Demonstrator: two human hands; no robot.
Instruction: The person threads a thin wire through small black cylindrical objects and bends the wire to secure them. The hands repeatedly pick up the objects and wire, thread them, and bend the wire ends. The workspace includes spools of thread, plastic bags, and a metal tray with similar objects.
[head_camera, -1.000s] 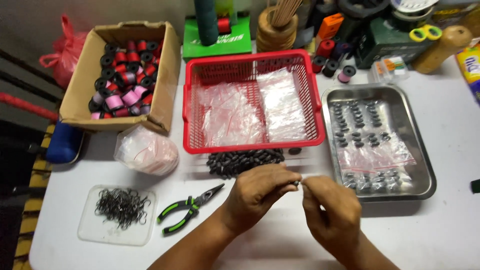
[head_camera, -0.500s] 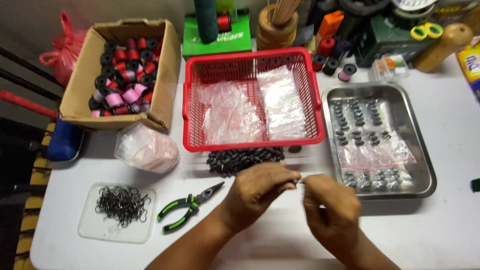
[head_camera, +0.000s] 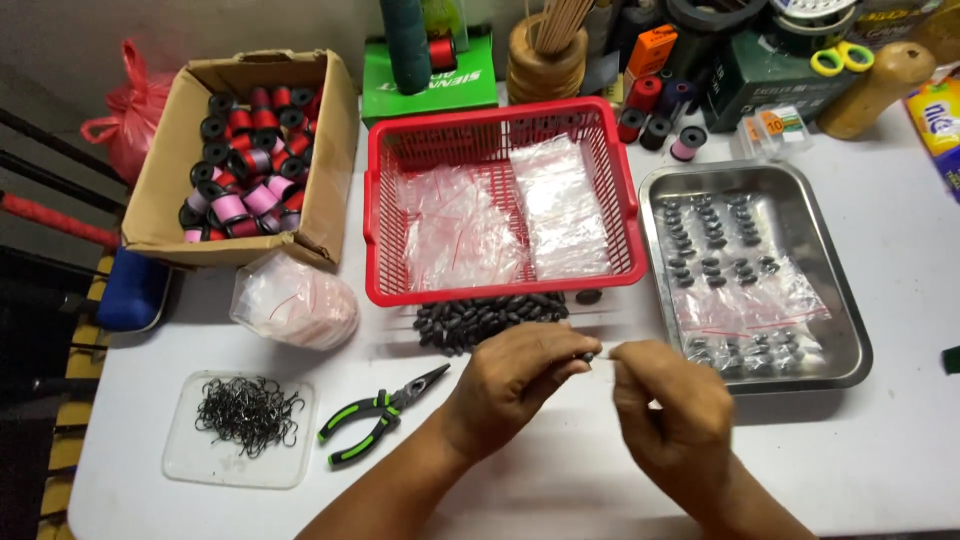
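White surface (head_camera: 880, 440) carries everything. Above it the left hand (head_camera: 515, 385) curls, its fingers pinched narrow on a small dark sinker (head_camera: 588, 356) at their tips. Just beside, the right hand (head_camera: 672, 400) mirrors it, fingers closed toward the sinker; whether they hold anything I cannot tell. A heap of sinkers (head_camera: 487, 320) lies near, below the red basket (head_camera: 500, 125).

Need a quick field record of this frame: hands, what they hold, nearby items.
left hand: fingertips pinched on a small dark sinker
right hand: fingers pinched, facing the sinker; any line too thin to see
pile of dark sinkers: on the table, just beyond the hands
pliers: green-handled, left of the left hand
hooks: heaped on a clear lid
red basket: holds clear bags
steel tray: holds sinkers and bags
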